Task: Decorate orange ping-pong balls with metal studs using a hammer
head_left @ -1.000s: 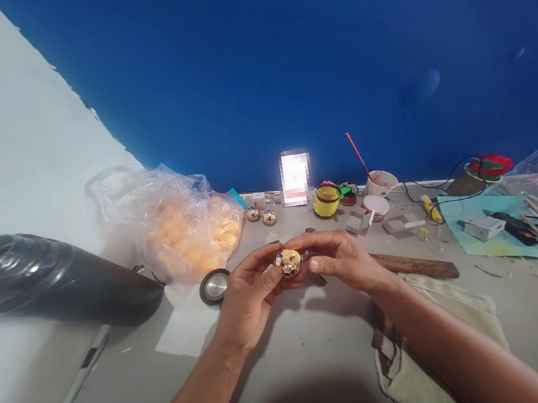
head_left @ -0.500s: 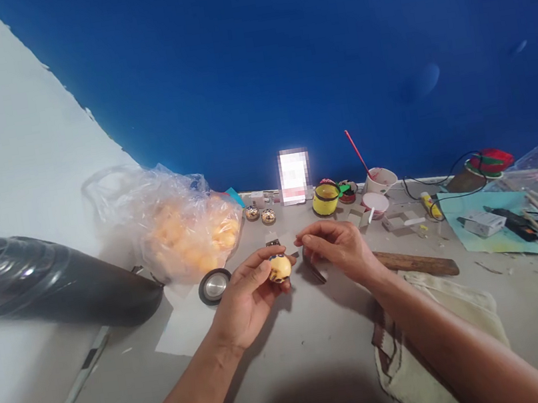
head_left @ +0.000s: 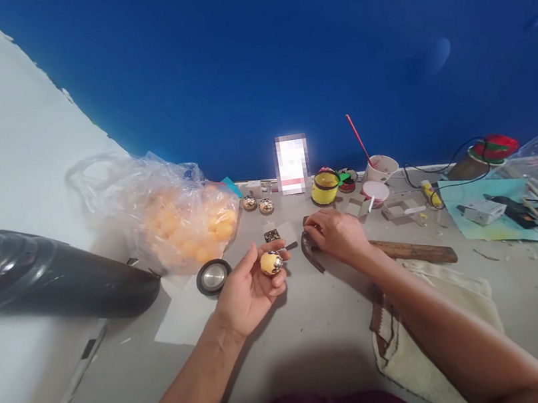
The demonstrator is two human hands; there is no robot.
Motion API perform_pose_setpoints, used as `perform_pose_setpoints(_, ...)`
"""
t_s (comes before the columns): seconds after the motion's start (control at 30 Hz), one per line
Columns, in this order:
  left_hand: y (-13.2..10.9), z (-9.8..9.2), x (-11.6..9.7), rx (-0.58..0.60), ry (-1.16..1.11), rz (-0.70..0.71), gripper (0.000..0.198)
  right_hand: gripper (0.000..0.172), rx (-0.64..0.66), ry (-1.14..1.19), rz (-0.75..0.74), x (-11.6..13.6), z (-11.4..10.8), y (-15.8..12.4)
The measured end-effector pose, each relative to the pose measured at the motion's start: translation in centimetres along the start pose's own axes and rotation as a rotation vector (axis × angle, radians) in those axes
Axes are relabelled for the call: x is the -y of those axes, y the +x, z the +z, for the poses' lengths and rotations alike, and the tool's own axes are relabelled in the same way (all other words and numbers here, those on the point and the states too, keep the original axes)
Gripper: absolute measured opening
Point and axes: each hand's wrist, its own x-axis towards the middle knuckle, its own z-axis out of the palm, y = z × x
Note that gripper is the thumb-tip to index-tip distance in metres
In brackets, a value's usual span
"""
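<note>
My left hand (head_left: 249, 292) is palm up, its fingers curled around a small pale-yellow ball (head_left: 269, 264) with shiny silvery pieces on its right side. Just beyond the fingertips, a small patch of dark shiny pieces (head_left: 271, 235) lies on the table. My right hand (head_left: 339, 235) is palm down, fingers bent together over the head of a hammer (head_left: 311, 254). Anything between those fingertips is hidden. The hammer's wooden handle runs out to the right beneath the wrist. Two balls covered in shiny pieces (head_left: 266, 206) rest farther back.
A clear bag of orange balls (head_left: 186, 227) and a dark cylinder (head_left: 57, 273) are on the left, near a round metal lid (head_left: 213, 276). Behind are a bright screen (head_left: 292, 164), a yellow pot (head_left: 324, 189) and white cups (head_left: 381, 170). A cloth (head_left: 447, 309) lies right.
My left hand has opened somewhat and turned the ball, showing its silvery side. My right hand has moved slightly up and right, its fingers now curling down at the hammer head.
</note>
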Motion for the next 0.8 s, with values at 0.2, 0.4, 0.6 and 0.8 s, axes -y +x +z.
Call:
perform_pose_setpoints(0.2,0.0,0.0,0.3,-0.093,0.16,0.118,0.029,0.021,0.048,-0.007,0.014,0.3,-1.2,0.3)
perform_pose_setpoints(0.4,-0.1,0.4,-0.1,-0.264,0.34,0.461,0.035,0.025,0.183,-0.089,-0.124,2.9,-3.2,2.1)
perform_pose_setpoints(0.6,-0.1,0.2,-0.7,-0.271,0.316,0.482,0.034,0.021,0.351,-0.2,-0.305,6.1,-1.5,4.2)
perform_pose_setpoints(0.8,0.0,-0.3,-0.7,-0.262,0.249,0.443,0.032,0.021,0.377,-0.219,-0.314,7.0,0.3,4.7)
